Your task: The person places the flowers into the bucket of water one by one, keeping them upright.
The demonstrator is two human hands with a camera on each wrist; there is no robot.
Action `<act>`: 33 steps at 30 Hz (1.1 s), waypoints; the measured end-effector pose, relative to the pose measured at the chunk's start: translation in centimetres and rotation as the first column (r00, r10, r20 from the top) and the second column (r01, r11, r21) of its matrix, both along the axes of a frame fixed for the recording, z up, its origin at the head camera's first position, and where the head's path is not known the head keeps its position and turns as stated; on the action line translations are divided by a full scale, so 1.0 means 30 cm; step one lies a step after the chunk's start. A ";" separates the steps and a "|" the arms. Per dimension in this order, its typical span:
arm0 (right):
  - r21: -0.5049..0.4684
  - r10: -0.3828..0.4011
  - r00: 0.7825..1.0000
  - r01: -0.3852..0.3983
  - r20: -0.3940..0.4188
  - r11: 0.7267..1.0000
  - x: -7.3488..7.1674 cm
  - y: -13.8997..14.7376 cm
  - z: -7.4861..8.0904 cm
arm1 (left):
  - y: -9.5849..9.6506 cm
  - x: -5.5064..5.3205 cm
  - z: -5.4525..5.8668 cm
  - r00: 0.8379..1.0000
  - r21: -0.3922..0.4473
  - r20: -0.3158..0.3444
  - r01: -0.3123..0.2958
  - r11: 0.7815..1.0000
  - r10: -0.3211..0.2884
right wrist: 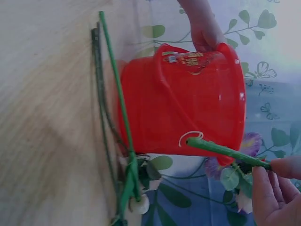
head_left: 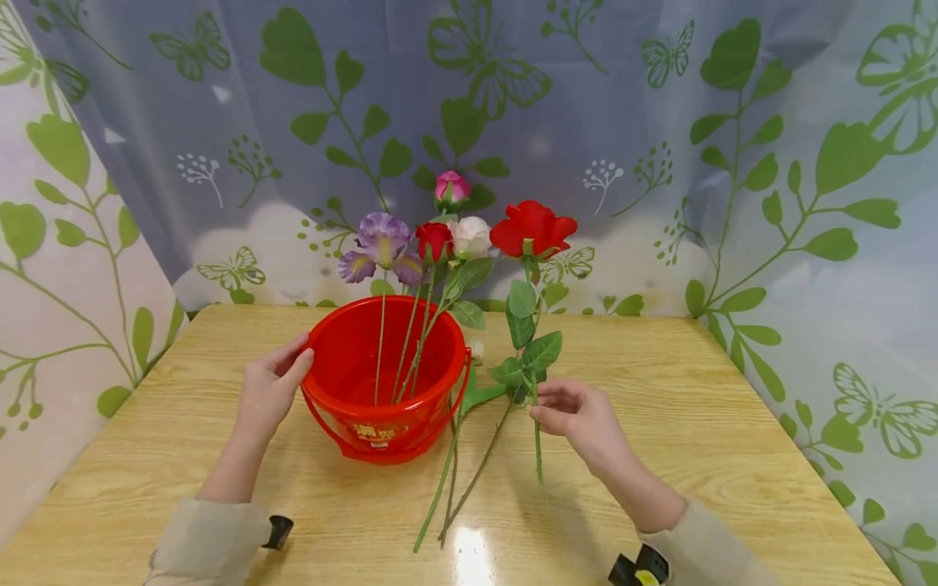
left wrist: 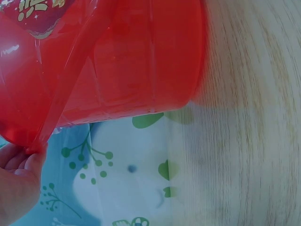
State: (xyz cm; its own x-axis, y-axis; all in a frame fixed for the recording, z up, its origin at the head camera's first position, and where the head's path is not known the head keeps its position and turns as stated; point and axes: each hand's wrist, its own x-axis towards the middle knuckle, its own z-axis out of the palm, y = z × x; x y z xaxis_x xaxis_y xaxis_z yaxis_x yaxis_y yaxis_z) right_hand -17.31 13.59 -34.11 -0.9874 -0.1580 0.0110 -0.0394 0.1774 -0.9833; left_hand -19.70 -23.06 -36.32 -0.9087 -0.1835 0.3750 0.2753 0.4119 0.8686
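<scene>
A red plastic bucket (head_left: 421, 430) stands on the table. My left hand (head_left: 269, 389) grips its left rim, thumb and fingers on either side. Inside the bucket lean a purple iris (head_left: 383, 238), a red rose (head_left: 434, 242), a white flower (head_left: 471, 238) and a pink rosebud (head_left: 451, 188). Right of the bucket, my right hand (head_left: 582, 419) pinches the green stem of a large red flower (head_left: 533, 229), held upright with its bloom above rim height. In the right wrist view the cut end of that stem (right wrist: 221, 149) sticks out past the fingers.
Several loose stems (head_left: 469, 480) lie on the wooden table (head_left: 293, 505) just right of the bucket, with a small white bloom (right wrist: 140, 205) among them. The bucket's handle (head_left: 458, 407) hangs down its front. A leaf-and-butterfly printed curtain (head_left: 615, 98) closes off the back and sides.
</scene>
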 end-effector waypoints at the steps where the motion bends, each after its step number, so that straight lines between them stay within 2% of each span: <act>1: 0.005 -0.004 1.000 0.004 -0.004 1.000 -0.004 -0.009 0.012 | -0.001 0.000 0.000 1.000 -0.002 0.000 0.000 1.000 0.000; 7: 0.008 0.010 0.998 -0.009 -0.068 1.000 -0.032 -0.062 0.082 | -0.002 -0.001 0.001 1.000 0.002 0.007 0.003 1.000 -0.003; 19: -0.110 0.048 0.986 -0.066 -0.158 0.992 -0.086 -0.181 0.185 | 0.000 0.001 0.003 1.000 -0.015 0.016 -0.010 1.000 0.010; 26: -0.202 0.030 0.975 -0.076 -0.220 0.976 -0.140 -0.264 0.204 | -0.005 -0.001 0.000 1.000 -0.019 0.010 -0.012 1.000 0.012; 33: -0.256 0.020 0.974 -0.079 -0.224 0.963 -0.186 -0.350 0.207 | -0.008 -0.006 -0.006 1.000 -0.029 -0.004 -0.013 0.999 0.013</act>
